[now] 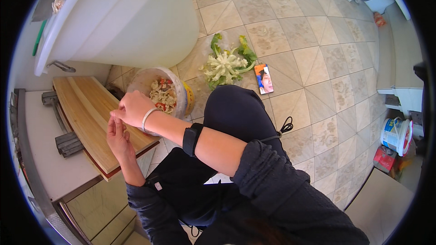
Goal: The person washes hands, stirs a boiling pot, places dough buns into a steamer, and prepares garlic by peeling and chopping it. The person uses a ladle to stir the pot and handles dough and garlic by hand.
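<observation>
My right hand (137, 110), with a bracelet at the wrist and a black band on the forearm, reaches across to the left. Its fingertips pinch together against those of my left hand (120, 143). Anything between the fingers is too small or hidden to make out. Both hands are over the edge of a wooden board (86, 104), beside a white bucket (141, 79) with a yellow label. Cauliflower pieces (161, 96) and red bits lie in the bucket, partly hidden by my right hand. On the floor beyond rests a cauliflower head (225, 66) with green leaves.
A phone (264, 79) with a lit screen lies right of the cauliflower. A large white tub (131, 18) stands at the far left. The boards lean on a white cabinet (41, 154). Along the right wall stand a lidded bucket (396, 135) and a red box (384, 159).
</observation>
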`<state>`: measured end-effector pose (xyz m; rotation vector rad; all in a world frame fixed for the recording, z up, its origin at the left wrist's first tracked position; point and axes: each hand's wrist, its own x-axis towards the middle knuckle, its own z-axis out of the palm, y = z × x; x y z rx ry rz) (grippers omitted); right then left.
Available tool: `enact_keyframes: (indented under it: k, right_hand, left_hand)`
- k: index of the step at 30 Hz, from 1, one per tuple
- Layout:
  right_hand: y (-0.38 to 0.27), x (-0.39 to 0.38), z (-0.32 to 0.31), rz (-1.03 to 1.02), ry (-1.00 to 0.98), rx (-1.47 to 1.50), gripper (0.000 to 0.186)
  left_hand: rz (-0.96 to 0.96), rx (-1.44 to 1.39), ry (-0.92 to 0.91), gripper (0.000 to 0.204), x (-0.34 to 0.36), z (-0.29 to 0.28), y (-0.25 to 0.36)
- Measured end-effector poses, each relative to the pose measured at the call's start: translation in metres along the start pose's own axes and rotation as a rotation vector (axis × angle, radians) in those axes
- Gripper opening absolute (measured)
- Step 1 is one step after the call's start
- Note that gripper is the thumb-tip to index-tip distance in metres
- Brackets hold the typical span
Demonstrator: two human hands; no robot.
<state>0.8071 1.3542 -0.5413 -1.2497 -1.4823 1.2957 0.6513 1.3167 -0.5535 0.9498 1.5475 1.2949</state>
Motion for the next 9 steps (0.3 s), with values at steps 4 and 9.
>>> enact_keyframes:
  k: [4, 9]
  right_hand:
    - [0.002, 0.004, -0.001, 0.074, -0.056, 0.074, 0.028]
    - [0.01, 0.012, 0.005, 0.076, -0.093, 0.258, 0.024]
  left_hand:
    - [0.16, 0.207, 0.055, 0.026, 0.0, -0.001, 0.0]
    - [0.323, 0.351, 0.041, 0.027, 0.005, -0.005, -0.002]
